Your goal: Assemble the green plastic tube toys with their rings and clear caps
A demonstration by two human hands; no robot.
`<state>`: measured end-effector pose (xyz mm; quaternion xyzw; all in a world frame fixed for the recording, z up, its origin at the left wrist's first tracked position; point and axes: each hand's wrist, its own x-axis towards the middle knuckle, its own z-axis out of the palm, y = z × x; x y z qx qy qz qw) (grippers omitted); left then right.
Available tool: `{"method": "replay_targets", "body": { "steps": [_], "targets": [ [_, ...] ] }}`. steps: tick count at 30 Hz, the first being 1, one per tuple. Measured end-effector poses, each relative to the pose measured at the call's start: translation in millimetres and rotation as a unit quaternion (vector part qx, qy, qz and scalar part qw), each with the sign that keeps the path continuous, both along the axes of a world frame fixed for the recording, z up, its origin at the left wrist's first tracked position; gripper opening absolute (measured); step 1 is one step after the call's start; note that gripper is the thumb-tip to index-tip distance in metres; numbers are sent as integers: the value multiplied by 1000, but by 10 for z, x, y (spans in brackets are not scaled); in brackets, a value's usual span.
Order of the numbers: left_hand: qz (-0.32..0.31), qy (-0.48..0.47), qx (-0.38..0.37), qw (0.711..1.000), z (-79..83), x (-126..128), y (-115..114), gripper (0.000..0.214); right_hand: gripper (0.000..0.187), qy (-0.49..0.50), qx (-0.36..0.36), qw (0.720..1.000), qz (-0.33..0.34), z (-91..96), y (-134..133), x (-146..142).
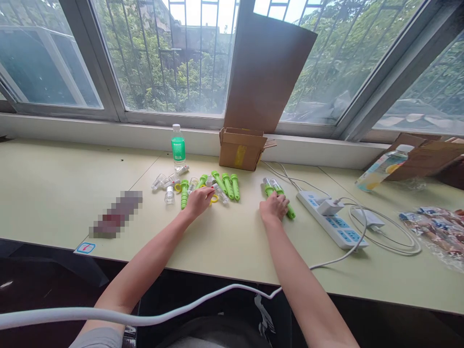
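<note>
Pale worktop, windows behind. Your right grip curls over two green tubes, firmness untellable; your left grip bunches beside loose clear parts, any hold unclear. Risk: tubes, nudged sideways, could roll against the nearby power strip.

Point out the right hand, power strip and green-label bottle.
Right hand [274,208]: head view, back of the hand.
Power strip [332,223]: head view, top face.
Green-label bottle [178,149]: head view, label.
</note>
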<state>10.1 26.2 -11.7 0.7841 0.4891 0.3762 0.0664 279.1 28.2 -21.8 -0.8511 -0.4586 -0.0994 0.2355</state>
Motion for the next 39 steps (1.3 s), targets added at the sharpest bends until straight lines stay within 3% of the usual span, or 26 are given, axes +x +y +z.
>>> {"method": "replay_targets", "body": {
  "steps": [6, 16, 26, 30, 39],
  "targets": [
    [1, 10, -5, 1000, 1, 6, -2, 20, 31, -55, 33, 998, -27, 20, 7, -40],
    [12, 25, -36, 999, 35, 19, -22, 20, 38, -51, 37, 997, 53, 27, -10, -127],
    [-2, 24, -46, 999, 52, 35, -55, 16, 43, -35, -80, 968, 235, -71, 62, -190],
    [-7, 33, -53, 998, 50, 30, -60, 15, 37, -36, -116, 961, 249, -62, 60, -196],
    [-24, 56, -53, 997, -2, 19, -42, 8, 35, -42, -112, 960, 252, -60, 53, -197]
  ]
}}
